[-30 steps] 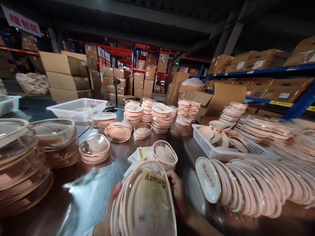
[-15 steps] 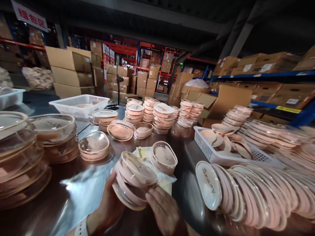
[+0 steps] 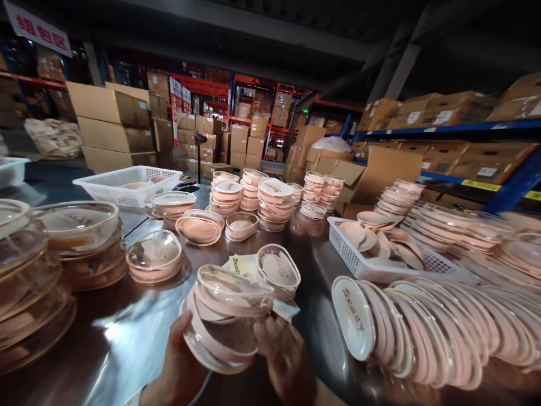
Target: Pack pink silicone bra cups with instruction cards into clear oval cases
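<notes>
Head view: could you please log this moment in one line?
left hand: holds clear pink-trimmed oval plastic cases | right hand: at their right edge | nearby: white perforated plastic basket

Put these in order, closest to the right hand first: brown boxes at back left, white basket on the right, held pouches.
1. Held pouches, just beside the right hand
2. White basket, ahead and rightward
3. Brown boxes, far back left

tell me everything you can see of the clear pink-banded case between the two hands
The case looks like clear, shiny plastic with pale pink bands and rounded, cream-coloured edging. It is tilted, over the metal-looking table. The left hand holds its left side; the right hand is at its right edge. Whether several are nested is unclear.
</notes>
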Motion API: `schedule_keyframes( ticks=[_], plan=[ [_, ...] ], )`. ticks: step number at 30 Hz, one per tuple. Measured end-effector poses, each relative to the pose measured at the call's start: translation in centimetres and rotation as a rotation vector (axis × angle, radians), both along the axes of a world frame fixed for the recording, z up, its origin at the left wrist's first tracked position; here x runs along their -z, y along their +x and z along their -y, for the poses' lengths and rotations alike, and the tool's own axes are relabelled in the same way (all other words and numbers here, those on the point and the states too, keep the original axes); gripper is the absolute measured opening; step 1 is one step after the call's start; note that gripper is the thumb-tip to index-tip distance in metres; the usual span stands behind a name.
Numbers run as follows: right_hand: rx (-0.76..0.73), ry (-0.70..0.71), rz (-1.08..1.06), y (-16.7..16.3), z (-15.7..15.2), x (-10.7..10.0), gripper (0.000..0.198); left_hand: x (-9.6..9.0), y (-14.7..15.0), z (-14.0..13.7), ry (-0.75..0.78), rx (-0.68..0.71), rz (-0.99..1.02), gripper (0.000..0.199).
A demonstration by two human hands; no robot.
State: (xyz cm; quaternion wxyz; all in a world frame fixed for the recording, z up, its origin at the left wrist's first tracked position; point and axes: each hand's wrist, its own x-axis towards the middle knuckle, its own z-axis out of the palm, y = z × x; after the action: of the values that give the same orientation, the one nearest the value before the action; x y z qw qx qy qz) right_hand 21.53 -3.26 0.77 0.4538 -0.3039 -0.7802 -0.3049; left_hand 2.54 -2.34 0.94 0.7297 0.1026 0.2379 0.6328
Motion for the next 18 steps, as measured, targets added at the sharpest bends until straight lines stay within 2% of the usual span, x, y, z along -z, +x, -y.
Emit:
schedule_keyframes(
  ticks=[3, 9, 11, 15, 18],
  plan=[
    [0.161, 0.038, -0.026, 0.5, 0.1, 0.1, 0.020, 0.5, -0.1, 0.2, 0.032, 0.036, -0.015, 0.048],
    [0.136, -0.113, -0.055, 1.1, -0.6, -0.7, 0.034, 1.3, 0.1, 1.3, 0.083, 0.118, -0.016, 0.042],
    [0.169, -0.127, -0.068, 1.4, -0.6, 0.3, 0.039, 1.3, 0.2, 1.9, 0.076, 0.193, -0.005, 0.038],
    [0.316, -0.108, -0.081, 2.4, 0.0, 3.8, 0.050, 1.7, 0.4, 2.7, 0.077, 0.350, 0.027, 0.036],
    [0.308, -0.150, -0.072, 2.7, 0.3, 5.1, 0.054, 1.8, 0.1, 2.1, 0.016, 0.351, 0.045, 0.041]
  ],
)
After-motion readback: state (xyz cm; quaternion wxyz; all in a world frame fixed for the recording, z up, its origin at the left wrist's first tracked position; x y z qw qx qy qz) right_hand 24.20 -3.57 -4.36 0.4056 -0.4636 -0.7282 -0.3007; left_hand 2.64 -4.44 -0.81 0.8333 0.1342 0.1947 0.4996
